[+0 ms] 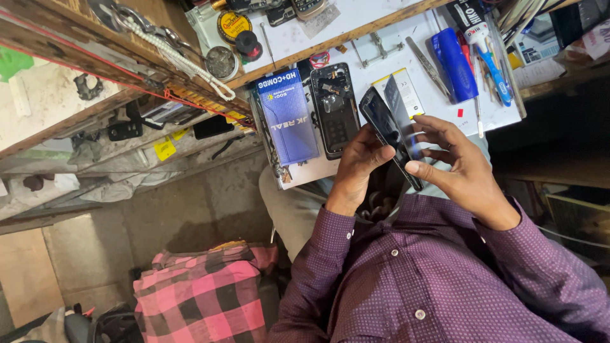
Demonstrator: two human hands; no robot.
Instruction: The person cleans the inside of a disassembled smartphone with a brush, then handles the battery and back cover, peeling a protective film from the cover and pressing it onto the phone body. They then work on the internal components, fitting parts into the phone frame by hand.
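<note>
left hand (pixel 359 166) grips the lower edge of a dark phone (pixel 389 130), fingers curled around it. right hand (pixel 456 164) holds the same phone from the other side, thumb pressed near its end, fingers spread narrow across the screen. phone is tilted, held above the lap just before the white board (pixel 438 108). on the board: an opened phone body (pixel 335 109), a blue box (pixel 287 117) beside it, tweezers (pixel 427 66), a blue screwdriver (pixel 455 63). pink checked cloth (pixel 203 295) lies below
</note>
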